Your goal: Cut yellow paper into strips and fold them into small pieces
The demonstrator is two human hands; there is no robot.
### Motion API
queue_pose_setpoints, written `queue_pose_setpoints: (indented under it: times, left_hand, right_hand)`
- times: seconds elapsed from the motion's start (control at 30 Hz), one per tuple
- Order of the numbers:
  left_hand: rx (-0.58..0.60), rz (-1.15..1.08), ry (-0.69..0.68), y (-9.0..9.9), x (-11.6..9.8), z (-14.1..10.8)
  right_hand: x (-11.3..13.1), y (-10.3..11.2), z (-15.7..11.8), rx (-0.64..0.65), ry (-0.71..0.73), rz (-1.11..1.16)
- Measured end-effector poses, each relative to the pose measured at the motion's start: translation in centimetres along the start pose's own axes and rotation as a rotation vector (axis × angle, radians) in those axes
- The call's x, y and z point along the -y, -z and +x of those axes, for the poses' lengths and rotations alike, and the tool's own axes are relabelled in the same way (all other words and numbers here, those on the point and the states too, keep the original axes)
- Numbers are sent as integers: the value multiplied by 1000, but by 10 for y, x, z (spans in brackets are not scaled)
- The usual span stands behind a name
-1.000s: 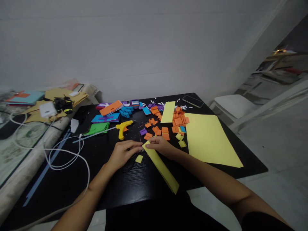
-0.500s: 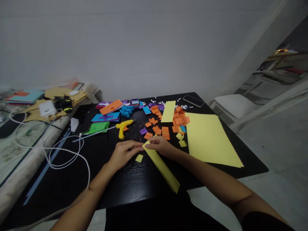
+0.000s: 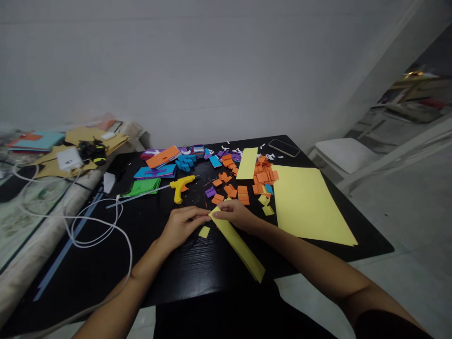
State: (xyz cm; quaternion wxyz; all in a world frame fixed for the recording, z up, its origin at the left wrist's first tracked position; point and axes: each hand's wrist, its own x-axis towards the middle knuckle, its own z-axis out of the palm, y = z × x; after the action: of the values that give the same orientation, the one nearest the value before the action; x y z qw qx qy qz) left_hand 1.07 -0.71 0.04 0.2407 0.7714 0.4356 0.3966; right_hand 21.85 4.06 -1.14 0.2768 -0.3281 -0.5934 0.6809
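Note:
A long strip of folded yellow paper [image 3: 240,245] slants from the middle of the black table toward its front edge. My right hand [image 3: 235,214] grips its far end, thumb on top and fingers behind. At that same end, the closed fingertips of my left hand [image 3: 185,223] meet the paper's corner; what lies between them is partly hidden. A small yellow paper square [image 3: 204,231] lies on the table just below my left fingers. Beyond my hands are several small folded orange paper pieces [image 3: 243,194].
A yellow glue gun [image 3: 179,188] lies left of centre, near green paper pieces [image 3: 144,187]. Large yellow sheets [image 3: 310,202] cover the right side, with a phone [image 3: 283,147] behind. A white cable [image 3: 102,219] loops across the left and over my left forearm.
Almost nothing differs. The near end of the folded yellow paper has shifted very slightly; both hands keep their places.

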Motion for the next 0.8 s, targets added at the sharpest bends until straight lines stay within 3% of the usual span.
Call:
queue_pose_setpoints:
  times: [0.8]
  left_hand:
    - [5, 20, -52, -1, 4, 0]
  right_hand:
    - [-1, 0, 1, 12, 2, 7]
